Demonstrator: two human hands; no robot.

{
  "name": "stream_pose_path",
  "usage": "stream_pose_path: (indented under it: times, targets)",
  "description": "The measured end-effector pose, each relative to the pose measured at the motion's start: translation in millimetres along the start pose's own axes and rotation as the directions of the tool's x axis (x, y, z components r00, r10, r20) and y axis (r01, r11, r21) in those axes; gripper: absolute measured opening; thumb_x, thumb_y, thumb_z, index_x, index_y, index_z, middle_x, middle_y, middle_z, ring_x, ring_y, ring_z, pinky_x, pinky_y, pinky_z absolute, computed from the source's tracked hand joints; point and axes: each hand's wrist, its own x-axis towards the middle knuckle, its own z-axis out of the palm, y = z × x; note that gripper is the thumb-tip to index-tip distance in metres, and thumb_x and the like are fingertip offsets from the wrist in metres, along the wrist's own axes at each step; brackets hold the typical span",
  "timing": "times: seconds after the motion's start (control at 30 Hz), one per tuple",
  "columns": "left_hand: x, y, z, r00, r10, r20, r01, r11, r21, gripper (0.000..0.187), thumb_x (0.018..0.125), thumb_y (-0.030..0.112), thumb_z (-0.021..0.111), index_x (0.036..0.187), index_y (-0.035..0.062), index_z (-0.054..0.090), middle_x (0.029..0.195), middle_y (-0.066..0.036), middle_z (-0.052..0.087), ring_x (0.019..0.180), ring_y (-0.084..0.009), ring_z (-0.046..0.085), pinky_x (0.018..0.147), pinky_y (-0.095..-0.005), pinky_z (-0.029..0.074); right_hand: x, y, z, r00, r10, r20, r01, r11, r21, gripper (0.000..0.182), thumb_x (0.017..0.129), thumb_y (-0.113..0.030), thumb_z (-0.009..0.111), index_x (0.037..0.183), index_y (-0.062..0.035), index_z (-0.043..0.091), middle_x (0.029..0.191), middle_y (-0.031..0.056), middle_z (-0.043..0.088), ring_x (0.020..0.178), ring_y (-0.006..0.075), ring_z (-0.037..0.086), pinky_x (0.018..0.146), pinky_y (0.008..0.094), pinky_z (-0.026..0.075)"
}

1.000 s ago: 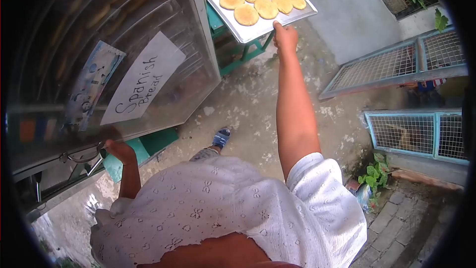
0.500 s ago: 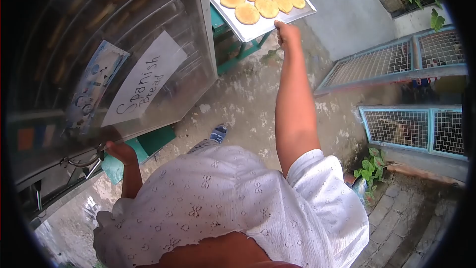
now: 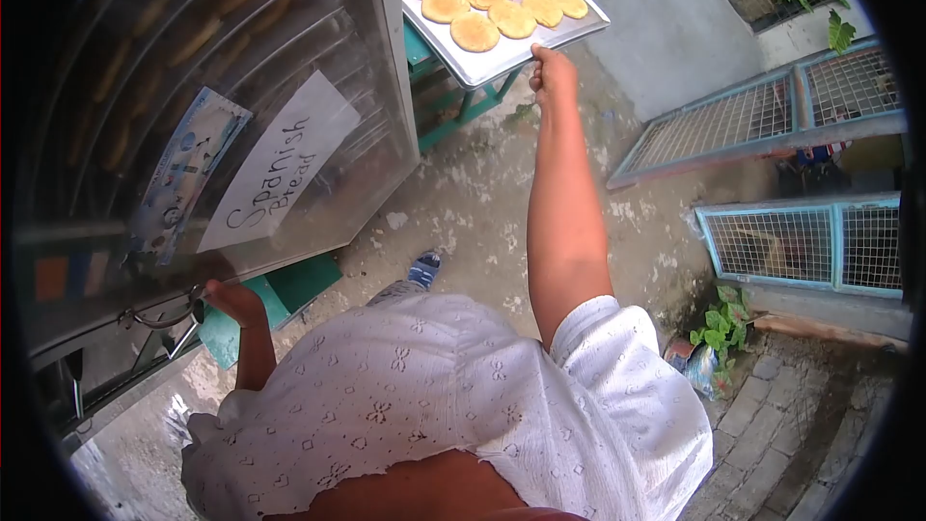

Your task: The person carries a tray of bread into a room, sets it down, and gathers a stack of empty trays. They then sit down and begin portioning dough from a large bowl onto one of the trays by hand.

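Note:
My right hand (image 3: 554, 72) stretches forward, its fingers closed at the near rim of a metal baking tray (image 3: 487, 66). Several round, flat golden breads (image 3: 475, 31) lie in rows on the tray, which runs out of view at the top. Low on the left, my left hand (image 3: 237, 303) is at the bottom edge of a glass-fronted display cabinet (image 3: 376, 183), beside its curved metal handle (image 3: 159, 318). Most of that hand's fingers are hidden. A paper sign (image 3: 280, 164) reading "Spanish Bread" is on the glass, and elongated breads show dimly on racks behind it.
A green stand (image 3: 463, 116) is below the tray. Blue-framed mesh panels (image 3: 772, 246) line the right side, with a leafy plant (image 3: 719, 328) at their foot. Worn concrete floor (image 3: 463, 203) lies between, and my sandaled foot (image 3: 424, 268) is on it.
The view has shifted slightly, and the tray and right hand sit a little further left in it. Both hands keep nearly the same positions relative to the tray and cabinet.

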Motion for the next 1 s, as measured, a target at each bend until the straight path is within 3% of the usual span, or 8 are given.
stream_pose_path:
  times: [0.13,0.23,0.27,0.37,0.47,0.63,0.73,1.0]
  targets:
    - [-1.8,-11.2,-14.6,0.999,0.01,0.045,-0.015,0.993,0.117,0.065,0.088,0.053,0.035,0.106,-0.0087,0.045,0.108,-0.016,0.05,0.096,-0.022,0.049,0.086,-0.0346,0.039,-13.9,-18.1,12.9,0.997,-0.072,0.04,0.066,0.986,0.15,0.014,0.075,-0.011,0.059,0.068,-0.0062,0.048,0.055,0.0009,0.045,0.04,0.0087,0.036,0.034,0.0209,0.028]
    - [-1.7,-2.9,-4.6,0.998,0.064,0.004,-0.064,0.985,0.16,0.063,0.089,0.051,0.034,0.106,-0.0085,0.045,0.106,-0.016,0.05,0.096,-0.0222,0.049,0.086,-0.0345,0.039,-33.0,-38.2,30.1,0.973,-0.162,0.164,0.087,0.916,0.392,0.018,0.076,-0.009,0.053,0.09,-0.0019,0.045,0.081,0.0109,0.052,0.066,0.0226,0.056,0.048,0.0361,0.052]
    - [-1.9,-0.2,0.2,0.996,0.078,-0.052,-0.07,0.989,0.133,0.061,0.09,0.05,0.034,0.105,-0.0084,0.045,0.105,-0.016,0.051,0.095,-0.0221,0.049,0.085,-0.0345,0.039,-19.1,-35.2,27.6,0.957,-0.15,0.248,0.047,0.925,0.378,0.032,0.075,-0.005,0.05,0.105,0.0014,0.04,0.101,0.0164,0.049,0.086,0.032,0.057,0.067,0.0506,0.053]
    - [-2.2,-0.9,0.0,0.997,0.055,-0.062,-0.051,0.996,0.067,0.059,0.091,0.048,0.034,0.108,-0.0081,0.043,0.107,-0.016,0.05,0.097,-0.0217,0.048,0.086,-0.0341,0.038,-14.4,-30.3,42.5,0.92,-0.187,0.346,-0.093,0.752,0.653,0.039,0.074,-0.001,0.048,0.111,0.0033,0.038,0.11,0.019,0.047,0.097,0.0341,0.053,0.08,0.0529,0.049]
    - [-6.7,-11.4,-19.3,0.999,-0.014,0.043,0.006,0.985,0.174,0.061,0.09,0.049,0.036,0.111,-0.0078,0.041,0.112,-0.016,0.047,0.1,-0.0212,0.046,0.089,-0.034,0.036,3.8,-22.6,45.2,0.893,-0.086,0.443,-0.236,0.747,0.622,0.045,0.073,0.002,0.046,0.116,0.005,0.034,0.114,0.0209,0.045,0.106,0.0367,0.048,0.088,0.0559,0.042]
    - [-5.6,-9.9,-14.4,1.0,-0.012,0.009,0.011,0.993,0.117,0.066,0.089,0.053,0.033,0.115,-0.0069,0.038,0.113,-0.017,0.046,0.101,-0.0229,0.047,0.088,-0.0351,0.039,8.0,-33.4,44.3,0.831,0.039,0.555,-0.32,0.85,0.419,0.047,0.071,0.006,0.044,0.117,0.0086,0.034,0.118,0.0214,0.044,0.108,0.0362,0.047,0.09,0.0506,0.042]
    - [-8.4,-3.7,-9.3,1.0,0.012,-0.002,-0.011,0.993,0.117,0.065,0.089,0.053,0.031,0.114,-0.007,0.039,0.113,-0.017,0.046,0.101,-0.0231,0.047,0.088,-0.0358,0.039,18.4,-29.8,41.5,0.704,-0.071,0.707,-0.327,0.851,0.412,0.054,0.071,0.001,0.044,0.122,0.0103,0.028,0.121,0.0234,0.041,0.111,0.0376,0.044,0.094,0.0517,0.037]
    - [-7.8,-13.8,-18.2,0.999,-0.004,0.036,0.002,0.999,0.05,0.07,0.086,0.055,0.039,0.117,-0.0073,0.039,0.117,-0.015,0.046,0.107,-0.0228,0.045,0.094,-0.0363,0.034,11.7,-22.6,52.9,0.792,-0.256,0.554,-0.177,0.773,0.61,0.051,0.068,0.0,0.044,0.117,0.0114,0.034,0.117,0.0217,0.044,0.109,0.0359,0.046,0.096,0.0472,0.036]
